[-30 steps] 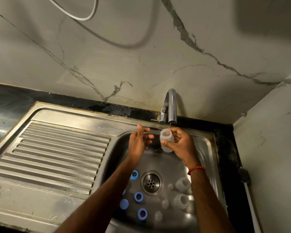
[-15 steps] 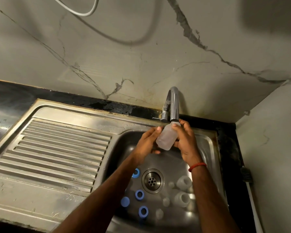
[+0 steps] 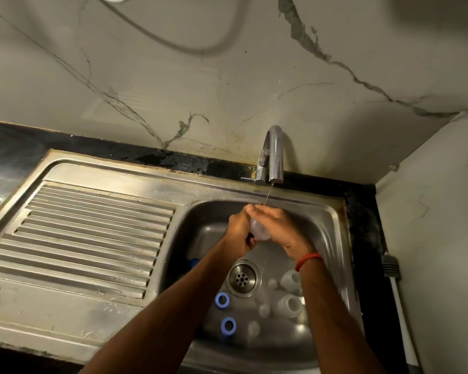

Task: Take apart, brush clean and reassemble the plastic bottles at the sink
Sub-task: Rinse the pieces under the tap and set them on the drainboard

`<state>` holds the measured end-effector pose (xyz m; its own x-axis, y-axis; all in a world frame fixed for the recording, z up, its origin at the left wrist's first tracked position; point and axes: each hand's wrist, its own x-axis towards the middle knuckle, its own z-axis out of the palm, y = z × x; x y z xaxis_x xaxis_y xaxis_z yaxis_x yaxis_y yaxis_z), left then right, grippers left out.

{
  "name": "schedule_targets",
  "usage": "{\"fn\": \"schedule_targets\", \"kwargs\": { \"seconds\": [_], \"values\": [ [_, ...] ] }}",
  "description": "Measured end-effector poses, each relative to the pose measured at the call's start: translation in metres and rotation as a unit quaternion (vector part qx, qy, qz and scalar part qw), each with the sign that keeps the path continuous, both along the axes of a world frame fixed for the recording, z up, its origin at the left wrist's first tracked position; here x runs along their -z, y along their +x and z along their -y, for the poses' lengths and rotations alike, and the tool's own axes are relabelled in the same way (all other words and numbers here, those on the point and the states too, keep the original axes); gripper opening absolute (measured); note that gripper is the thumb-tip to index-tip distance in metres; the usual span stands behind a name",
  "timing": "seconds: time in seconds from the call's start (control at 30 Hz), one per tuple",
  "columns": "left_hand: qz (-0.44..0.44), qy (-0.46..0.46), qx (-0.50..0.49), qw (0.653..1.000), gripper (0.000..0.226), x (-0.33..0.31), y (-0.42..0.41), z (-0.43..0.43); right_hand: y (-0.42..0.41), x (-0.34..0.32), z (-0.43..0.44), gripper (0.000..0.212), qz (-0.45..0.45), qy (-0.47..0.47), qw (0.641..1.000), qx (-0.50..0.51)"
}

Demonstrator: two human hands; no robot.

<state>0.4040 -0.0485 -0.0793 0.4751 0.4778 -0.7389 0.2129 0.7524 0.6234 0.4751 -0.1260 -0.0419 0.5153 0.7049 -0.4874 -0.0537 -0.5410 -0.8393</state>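
Note:
A small translucent plastic bottle sits between my two hands over the sink basin, under a thin stream from the tap. My left hand grips it from the left with curled fingers. My right hand lies over it from the right, fingers stretched along its top. Most of the bottle is hidden. On the basin floor lie two more clear bottles, small clear inner plugs and blue caps.
The drain sits in the basin middle. A ribbed steel drainboard spreads to the left. A marble wall rises behind and to the right. A white hose with a grey fitting runs along the black counter on the right.
Both hands came down from the spout with the bottle and closed together around it. The spout is now clear and a thin stream shows.

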Motion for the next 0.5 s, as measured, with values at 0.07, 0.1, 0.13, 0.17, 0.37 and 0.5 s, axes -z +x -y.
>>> {"fn": "schedule_targets", "kwargs": {
  "seconds": [0.07,0.1,0.13,0.17,0.37,0.5],
  "values": [
    [0.033,0.002,-0.031,0.999,0.026,-0.001,0.005,-0.003,-0.011,0.000,-0.001,0.049,0.086,0.020,0.996,-0.027],
    [0.042,0.019,-0.031,0.998,0.025,-0.001,0.007,-0.003,-0.015,0.001,-0.002,0.036,0.160,0.032,0.986,-0.013],
    [0.043,0.050,-0.024,0.998,0.024,-0.002,0.008,-0.004,-0.018,0.000,-0.002,0.025,0.262,0.031,0.964,0.010],
    [0.039,0.093,-0.013,0.995,0.024,-0.002,0.010,-0.003,-0.019,-0.001,-0.003,0.020,0.357,0.022,0.933,0.026],
    [0.043,0.303,-0.023,0.952,0.014,-0.004,0.001,-0.007,0.007,-0.004,-0.031,0.028,-0.001,0.003,0.973,0.232],
    [0.037,0.320,-0.035,0.946,0.013,-0.006,0.001,-0.018,0.007,-0.010,-0.044,0.041,0.048,0.012,0.969,0.240]
  ]
}}
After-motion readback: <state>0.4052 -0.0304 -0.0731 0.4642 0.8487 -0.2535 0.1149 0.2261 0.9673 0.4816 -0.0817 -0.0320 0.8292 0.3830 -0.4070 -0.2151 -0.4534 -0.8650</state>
